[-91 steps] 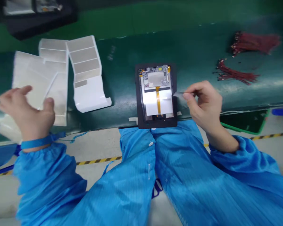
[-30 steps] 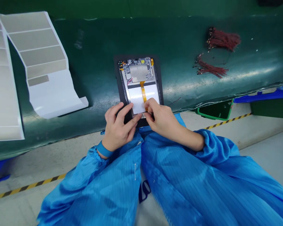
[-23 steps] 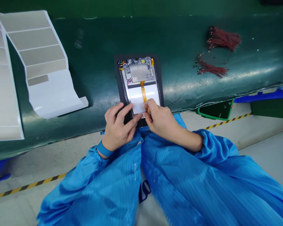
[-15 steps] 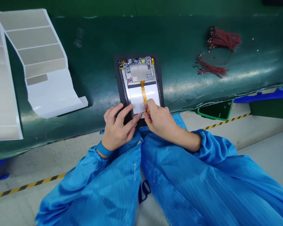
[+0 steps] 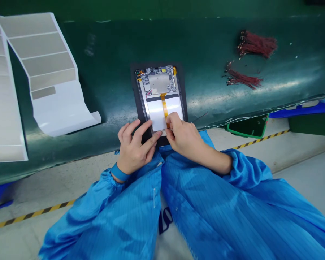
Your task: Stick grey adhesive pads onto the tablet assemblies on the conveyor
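A tablet's open back lies in a black frame [image 5: 135, 97] on the green mat. Its circuit board [image 5: 159, 83] sits at the far end, above a white panel [image 5: 157, 115] crossed by an orange flex cable [image 5: 164, 106]. My right hand [image 5: 184, 135] pinches at the cable's lower end, and its fingers hide the tip. My left hand [image 5: 134, 146] rests with fingers apart on the frame's near left corner, its index finger reaching the white panel's lower edge.
Folded white sheets with grey strips [image 5: 43, 61] lie on the green mat [image 5: 103, 43] to the left. Two bundles of red wires [image 5: 257, 45] sit at the right. Below the mat's edge are a green-rimmed tray [image 5: 246, 126] and floor with yellow-black tape [image 5: 260, 139].
Over three seconds, my left hand has left the white sheets and my right hand has come in from the tablet's right side. Both now sit at the near end. The view has shifted.
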`<state>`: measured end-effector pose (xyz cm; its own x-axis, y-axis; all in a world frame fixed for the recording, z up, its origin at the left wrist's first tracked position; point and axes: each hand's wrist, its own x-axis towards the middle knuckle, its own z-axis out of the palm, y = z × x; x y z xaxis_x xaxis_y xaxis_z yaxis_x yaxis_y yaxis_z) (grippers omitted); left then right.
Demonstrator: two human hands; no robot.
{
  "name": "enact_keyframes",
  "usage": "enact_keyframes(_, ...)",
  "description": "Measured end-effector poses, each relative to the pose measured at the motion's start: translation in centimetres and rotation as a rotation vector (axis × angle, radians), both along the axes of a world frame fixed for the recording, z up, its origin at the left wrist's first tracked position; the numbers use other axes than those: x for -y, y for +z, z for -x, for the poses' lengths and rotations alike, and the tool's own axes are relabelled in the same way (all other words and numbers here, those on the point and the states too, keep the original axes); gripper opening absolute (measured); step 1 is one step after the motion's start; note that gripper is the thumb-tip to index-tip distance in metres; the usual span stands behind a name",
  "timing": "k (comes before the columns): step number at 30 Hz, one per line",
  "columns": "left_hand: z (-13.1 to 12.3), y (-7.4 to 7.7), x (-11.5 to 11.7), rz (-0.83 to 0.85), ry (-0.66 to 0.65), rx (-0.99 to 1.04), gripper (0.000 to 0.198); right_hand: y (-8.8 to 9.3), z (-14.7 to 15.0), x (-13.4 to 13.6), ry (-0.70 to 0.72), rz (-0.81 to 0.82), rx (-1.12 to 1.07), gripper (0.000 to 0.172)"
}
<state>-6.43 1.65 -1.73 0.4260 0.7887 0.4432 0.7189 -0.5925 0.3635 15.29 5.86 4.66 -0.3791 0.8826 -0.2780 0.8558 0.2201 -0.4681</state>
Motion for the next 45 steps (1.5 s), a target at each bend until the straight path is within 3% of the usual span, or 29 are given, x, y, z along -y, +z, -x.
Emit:
enact_keyframes(9, -0.5, 1.4, -0.2, -0.011, -0.065, -0.022, 0.056, 0.5, -1.2, -0.2, -0.075, -0.038, 0.036, 0.022)
enact_keyframes(14, -1.2, 1.7, -0.4, 0.036, -0.073, -0.055, 0.054, 0.2, -3.3, -0.1, -0.11, -0.007, -0.219, 0.012)
enact_keyframes(20, -4.2, 2.1, -1.5, 0.088, -0.11, -0.097, 0.051, -0.6, -4.1, 0.2, -0.155, 0.005, -0.366, 0.017)
enact_keyframes(27, -1.3, 2.2, -1.3, 0.098, -0.124, -0.162, 0.058, -0.8, -4.0, 0.1, -0.147, 0.015, -0.344, 0.018)
enact_keyframes(35, -3.6, 2.2, -2.3, 0.12, -0.173, -0.182, 0.061, -1.1, -4.2, 0.4, -0.154, 0.007, -0.37, 0.018)
enact_keyframes(40, -1.2, 2.2, -1.0, 0.092, -0.179, -0.222, 0.068, -1.3, -4.2, 0.5, -0.096, -0.005, -0.321, 0.019)
enact_keyframes(45, -1.2, 2.4, -0.8, 0.078, -0.183, -0.226, 0.065, -1.4, -5.0, 0.9, 0.124, -0.067, -0.271, 0.019)
